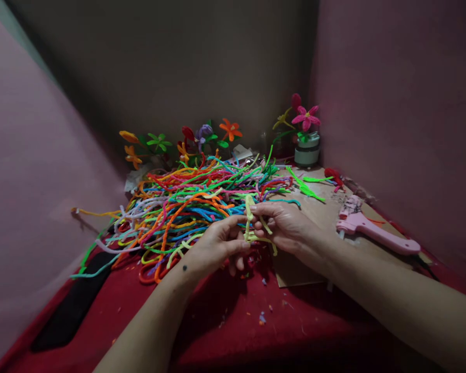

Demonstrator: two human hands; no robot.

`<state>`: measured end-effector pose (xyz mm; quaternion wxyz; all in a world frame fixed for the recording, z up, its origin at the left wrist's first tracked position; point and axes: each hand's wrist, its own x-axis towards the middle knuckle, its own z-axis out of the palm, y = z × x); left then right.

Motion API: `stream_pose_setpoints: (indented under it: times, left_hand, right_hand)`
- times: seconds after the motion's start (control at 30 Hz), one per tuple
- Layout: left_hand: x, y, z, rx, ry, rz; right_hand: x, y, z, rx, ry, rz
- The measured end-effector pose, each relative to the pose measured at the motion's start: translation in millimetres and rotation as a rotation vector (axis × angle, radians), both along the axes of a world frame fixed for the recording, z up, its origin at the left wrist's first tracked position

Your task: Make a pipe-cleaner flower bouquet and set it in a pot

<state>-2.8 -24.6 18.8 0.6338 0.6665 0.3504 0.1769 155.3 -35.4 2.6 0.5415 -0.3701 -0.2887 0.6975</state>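
Observation:
Between my two hands is a pale yellow pipe cleaner point(249, 215), bent into a narrow upright loop with loose ends hanging to the right. My left hand point(223, 241) pinches its lower part between thumb and fingers. Higher up, my right hand point(281, 225) grips the loop near its top, with fingers curled behind the hanging ends. A large tangled heap of coloured pipe cleaners point(194, 202) lies just behind and to the left of my hands.
A pink glue gun point(376, 233) rests on a brown board point(299, 269) at the right. Finished pipe-cleaner flowers point(230, 129) stand along the back, one pink flower in a small pot point(307, 150). A black strip point(73, 305) lies left on the red cloth point(225, 331); walls flank both sides.

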Motion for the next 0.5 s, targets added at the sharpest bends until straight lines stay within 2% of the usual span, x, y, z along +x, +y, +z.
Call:
stream_pose_setpoints:
  times: [0.17, 0.33, 0.5]
  left_hand:
    - [0, 1, -1.4, -0.085, -0.068, -0.016]
    - [4, -2, -7.5, -0.053, -0.272, 0.127]
    - [7, -3, -11.7, -0.127, -0.296, 0.195]
  right_hand:
    - [-3, -3, 1.2, 0.033, 0.0, 0.033]
    - [-8, -5, -2.3, 0.116, 0.006, 0.043]
    - [-10, -6, -3.7, 0.163, -0.02, 0.044]
